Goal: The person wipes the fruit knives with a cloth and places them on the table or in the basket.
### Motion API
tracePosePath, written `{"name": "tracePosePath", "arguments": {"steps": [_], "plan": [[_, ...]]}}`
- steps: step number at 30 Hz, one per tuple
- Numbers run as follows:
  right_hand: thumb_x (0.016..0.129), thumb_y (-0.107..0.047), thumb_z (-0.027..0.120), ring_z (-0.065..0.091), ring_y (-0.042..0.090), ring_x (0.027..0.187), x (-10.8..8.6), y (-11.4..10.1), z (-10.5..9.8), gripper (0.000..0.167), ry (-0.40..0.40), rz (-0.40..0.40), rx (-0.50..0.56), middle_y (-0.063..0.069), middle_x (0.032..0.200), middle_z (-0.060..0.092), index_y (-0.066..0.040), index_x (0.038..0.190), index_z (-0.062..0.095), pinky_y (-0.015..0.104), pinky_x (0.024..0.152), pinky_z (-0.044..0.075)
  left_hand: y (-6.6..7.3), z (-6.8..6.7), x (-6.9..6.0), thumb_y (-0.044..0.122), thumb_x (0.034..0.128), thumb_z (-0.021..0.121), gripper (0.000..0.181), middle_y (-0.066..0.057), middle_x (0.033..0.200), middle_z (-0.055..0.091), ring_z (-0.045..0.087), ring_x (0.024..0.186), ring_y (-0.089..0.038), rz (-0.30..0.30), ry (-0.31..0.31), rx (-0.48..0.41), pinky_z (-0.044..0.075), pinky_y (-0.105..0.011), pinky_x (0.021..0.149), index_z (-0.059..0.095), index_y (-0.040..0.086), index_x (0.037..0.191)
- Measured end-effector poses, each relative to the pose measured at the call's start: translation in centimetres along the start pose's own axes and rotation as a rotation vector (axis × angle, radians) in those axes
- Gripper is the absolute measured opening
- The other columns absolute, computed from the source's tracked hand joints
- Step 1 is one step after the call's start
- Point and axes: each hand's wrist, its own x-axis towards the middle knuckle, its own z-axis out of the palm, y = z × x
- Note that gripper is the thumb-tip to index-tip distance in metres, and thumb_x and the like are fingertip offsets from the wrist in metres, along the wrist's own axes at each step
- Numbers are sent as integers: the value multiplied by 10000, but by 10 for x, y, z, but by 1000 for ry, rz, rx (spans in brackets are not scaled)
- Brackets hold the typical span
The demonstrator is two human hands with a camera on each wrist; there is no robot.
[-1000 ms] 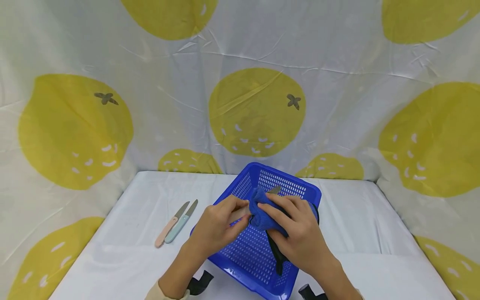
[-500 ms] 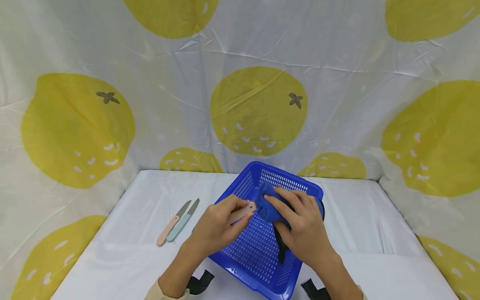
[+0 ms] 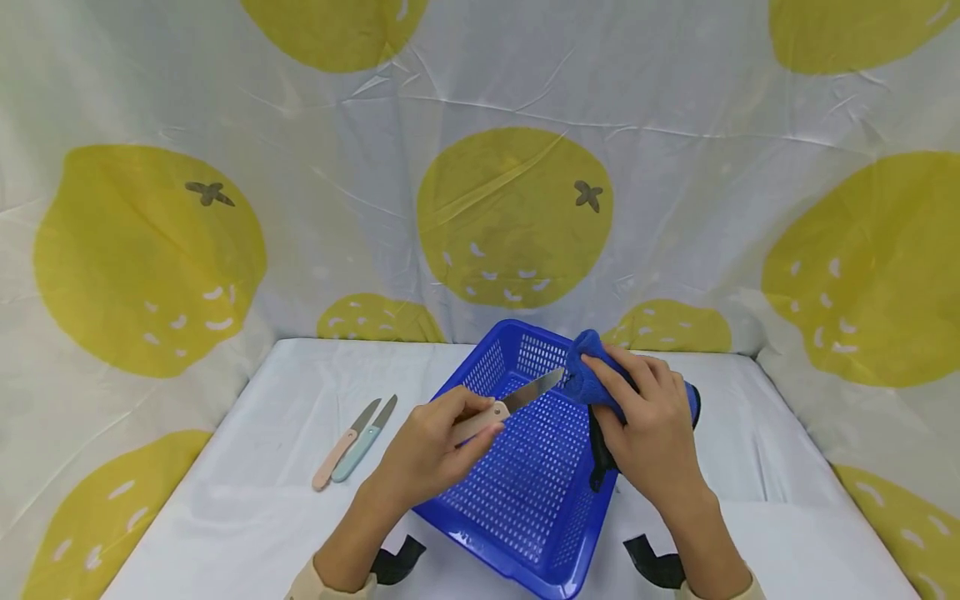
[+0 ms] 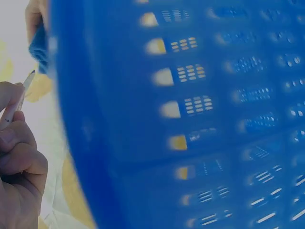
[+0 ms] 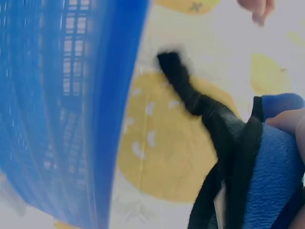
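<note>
My left hand pinches the pale pink handle of a knife above the basket, its blade pointing up and to the right. In the left wrist view the left hand holds the same knife, seen at the left edge. My right hand grips a bunched blue cloth with black edging, close to the blade's tip; whether they touch I cannot tell. The right wrist view shows the blue cloth and a dangling black strip.
A blue perforated basket stands tilted across the white-covered table, under both hands. Left of it lie two knives side by side, one with a pink handle and one with a light blue handle. Lemon-patterned cloth hangs behind.
The right hand and the blue cloth have moved right, off the blade, which now shows bare. The left hand has stayed nearly in place with the knife.
</note>
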Motion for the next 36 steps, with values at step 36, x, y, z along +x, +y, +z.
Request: {"name": "tracePosePath", "arguments": {"steps": [36], "plan": [[836,-128,656,579,298,1078,-5,-52,23,459,-35,-194,38,31,1339,661,-202,1285,720,436,772,431,3,1,1,53,876,777,260,-116,1052,758,712,759,-119,16,21,11,564,-144,656,621,46,1084]]}}
